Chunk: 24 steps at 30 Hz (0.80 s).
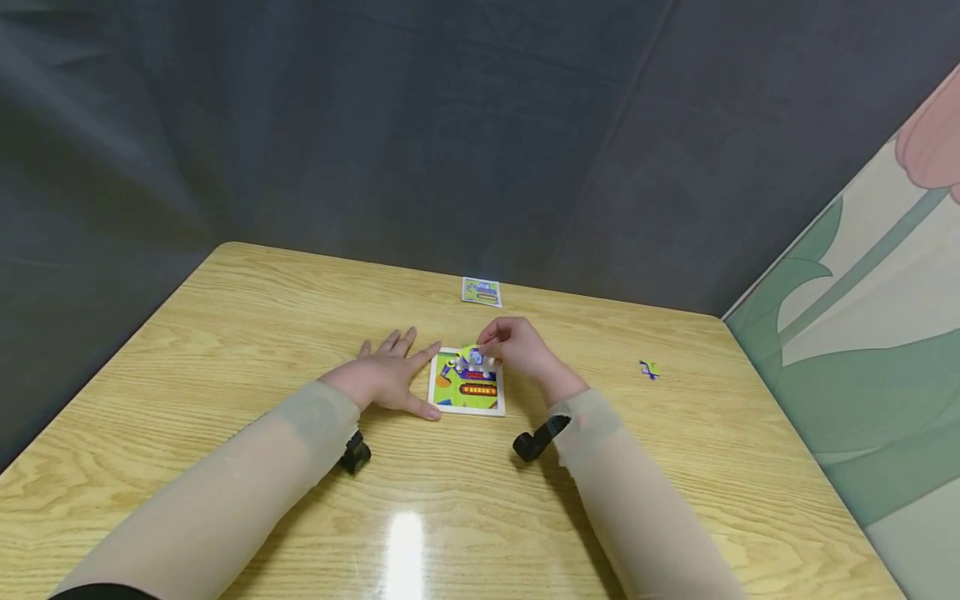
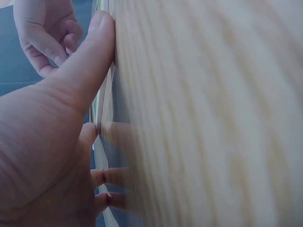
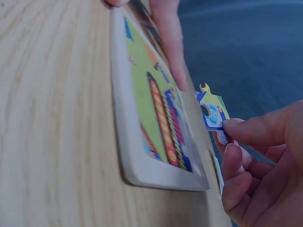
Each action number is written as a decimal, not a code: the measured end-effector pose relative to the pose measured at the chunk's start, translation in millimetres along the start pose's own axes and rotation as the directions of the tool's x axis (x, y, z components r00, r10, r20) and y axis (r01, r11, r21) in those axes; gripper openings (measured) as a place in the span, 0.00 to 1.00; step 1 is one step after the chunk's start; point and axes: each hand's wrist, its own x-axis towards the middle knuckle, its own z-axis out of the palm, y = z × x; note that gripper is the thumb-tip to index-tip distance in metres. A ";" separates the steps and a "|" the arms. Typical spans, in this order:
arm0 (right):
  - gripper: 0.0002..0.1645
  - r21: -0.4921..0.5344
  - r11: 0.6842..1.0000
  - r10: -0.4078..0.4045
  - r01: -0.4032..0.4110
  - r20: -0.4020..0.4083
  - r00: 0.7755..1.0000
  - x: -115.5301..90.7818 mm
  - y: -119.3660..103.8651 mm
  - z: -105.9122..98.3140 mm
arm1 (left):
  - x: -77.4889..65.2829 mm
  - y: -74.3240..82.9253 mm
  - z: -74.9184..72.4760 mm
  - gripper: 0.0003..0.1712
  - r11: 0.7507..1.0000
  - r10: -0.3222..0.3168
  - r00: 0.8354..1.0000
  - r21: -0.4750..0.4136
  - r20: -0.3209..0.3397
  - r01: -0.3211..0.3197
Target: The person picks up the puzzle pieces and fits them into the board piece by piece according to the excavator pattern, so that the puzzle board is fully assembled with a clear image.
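Observation:
A white-framed jigsaw puzzle lies on the table, its picture an excavator with orange tracks on green. Its upper part shows pale bare backing. My right hand pinches a puzzle piece between thumb and fingers, held just above the frame's upper part. In the right wrist view that piece is blue, yellow and green with knobbed edges. My left hand rests spread on the table at the frame's left side, its thumb and index finger touching the frame's edge. The left wrist view shows the thumb extended along the tabletop.
A small picture card of the same excavator lies near the table's back edge. Toward the right, a loose puzzle piece rests on the wooden table. A dark curtain hangs behind, and a flower-patterned panel stands at the right.

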 end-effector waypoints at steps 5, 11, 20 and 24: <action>0.04 -0.022 0.999 0.025 -0.024 0.006 1.000 3.8 1.9 6.3 | 0.7 0.1 0.1 0.68 1.000 0.000 1.000 -0.002 -0.002 0.000; 0.03 -0.054 0.997 0.049 -0.048 0.021 0.999 5.8 2.3 10.3 | -0.2 0.9 -0.2 0.67 1.000 -0.005 1.000 0.001 0.001 0.005; 0.03 -0.072 0.994 0.078 -0.077 0.012 0.997 5.9 2.0 13.2 | 0.4 -0.1 0.7 0.67 1.000 0.002 1.000 0.006 0.000 -0.002; 0.04 -0.078 0.993 0.084 -0.084 0.001 0.996 3.7 -0.6 14.5 | 0.4 -0.6 1.2 0.67 1.000 0.012 1.000 -0.003 -0.013 -0.012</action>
